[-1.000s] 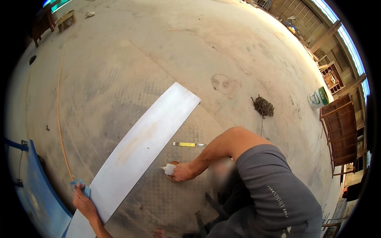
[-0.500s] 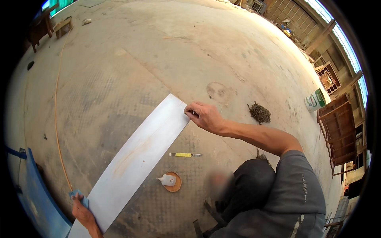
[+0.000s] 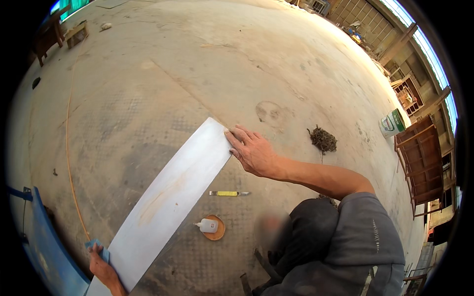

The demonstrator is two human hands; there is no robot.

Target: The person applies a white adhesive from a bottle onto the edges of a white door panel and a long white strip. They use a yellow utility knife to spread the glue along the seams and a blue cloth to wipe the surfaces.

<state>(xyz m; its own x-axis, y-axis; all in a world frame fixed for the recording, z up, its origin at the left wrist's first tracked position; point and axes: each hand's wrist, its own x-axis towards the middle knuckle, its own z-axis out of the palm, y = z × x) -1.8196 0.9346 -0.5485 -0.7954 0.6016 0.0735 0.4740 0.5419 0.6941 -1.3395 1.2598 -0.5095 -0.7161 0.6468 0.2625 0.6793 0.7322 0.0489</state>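
Observation:
A long white board (image 3: 170,190) lies slantwise before me, with a brownish smear and a small speck on its face. At its far right corner my right hand (image 3: 254,150) is spread, fingers stretched out and fingertips on the edge. My left hand (image 3: 103,271) is at the near left edge, its fingers closed on a small blue block (image 3: 103,252). A thin tan strip (image 3: 70,172) runs from near that block toward the far left. Right of the board lie a yellow utility knife (image 3: 229,193) and a white squeeze bottle (image 3: 209,226) on a round wooden disc (image 3: 216,235).
A blue curved panel (image 3: 47,246) stands at the near left. Beyond my right arm is a dark tangled clump (image 3: 323,140). Farther right are a white-and-green bucket (image 3: 390,124) and a brown wooden frame (image 3: 422,165). A small wooden stool (image 3: 76,34) stands far left.
My right hand has gone from a pinch at the board's corner to spread fingers lying along its edge. My left hand stays at the blue block.

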